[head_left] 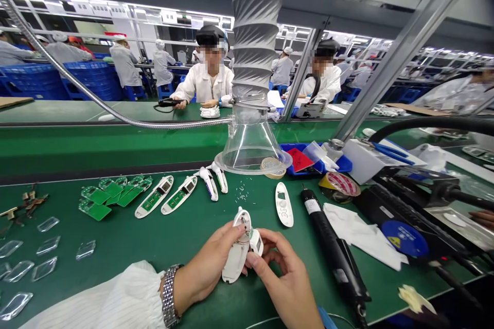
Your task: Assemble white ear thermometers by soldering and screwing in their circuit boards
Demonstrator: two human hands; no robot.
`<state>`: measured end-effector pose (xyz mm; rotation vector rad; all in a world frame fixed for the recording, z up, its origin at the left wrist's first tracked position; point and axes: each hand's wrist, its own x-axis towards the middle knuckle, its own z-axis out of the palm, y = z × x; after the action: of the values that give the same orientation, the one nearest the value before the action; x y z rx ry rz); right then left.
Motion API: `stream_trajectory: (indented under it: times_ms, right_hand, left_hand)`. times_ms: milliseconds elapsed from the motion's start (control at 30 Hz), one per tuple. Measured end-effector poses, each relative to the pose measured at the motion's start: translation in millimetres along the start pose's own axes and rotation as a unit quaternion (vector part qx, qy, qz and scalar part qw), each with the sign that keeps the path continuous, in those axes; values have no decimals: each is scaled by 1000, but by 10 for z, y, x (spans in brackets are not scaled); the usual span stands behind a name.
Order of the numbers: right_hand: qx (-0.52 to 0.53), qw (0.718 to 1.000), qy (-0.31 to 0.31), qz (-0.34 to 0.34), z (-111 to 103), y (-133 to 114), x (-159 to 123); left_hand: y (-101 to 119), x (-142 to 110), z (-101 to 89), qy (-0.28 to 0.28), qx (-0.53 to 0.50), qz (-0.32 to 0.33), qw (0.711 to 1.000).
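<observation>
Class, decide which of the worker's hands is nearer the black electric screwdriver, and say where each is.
Right. The right hand is left of the black electric screwdriver, not touching it; the left hand is farther left, holding the white casing.

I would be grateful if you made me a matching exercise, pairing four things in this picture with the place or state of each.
Things:
1. Flat green circuit boards
2. Black cylindrical power screwdriver
3. Clear four-sided plastic pieces
4. Long white plastic shell with exposed wires

Places and states:
A. Loosely spread at the picture's lower left, on the green table
B. Gripped by the left hand
C. Bunched in an overlapping pile
D. Lying just left of the crumpled white cloth-like sheet

Right pairs: 1-C, 2-D, 3-A, 4-B.
</observation>
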<state>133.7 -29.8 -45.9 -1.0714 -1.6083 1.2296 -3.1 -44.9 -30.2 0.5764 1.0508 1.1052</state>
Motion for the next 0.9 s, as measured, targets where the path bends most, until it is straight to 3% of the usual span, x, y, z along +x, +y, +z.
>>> stream_trajectory:
  times_ms: [100, 200, 333, 500, 767, 900]
  right_hand:
    - [-76, 995, 25, -67, 9, -8, -35]
    - [-121, 989, 27, -87, 19, -12, -45]
    - [-127, 990, 8, -58, 13, -22, -15]
    - [-40, 999, 6, 15, -29, -50, 31]
    - [-20, 1000, -1, -8, -4, -60, -22]
    - [-11, 1000, -6, 1, -4, -65, -10]
  left_hand:
    - [9, -10, 13, 0, 15, -3, 1000]
    - [20, -15, 20, -8, 43, 15, 999]
    - [46, -22, 4, -23, 57, 49, 997]
    - [68, -32, -19, -83, 65, 47, 993]
    - [17, 10, -11, -31, 102, 36, 994]
    - [27, 4, -37, -63, 59, 36, 996]
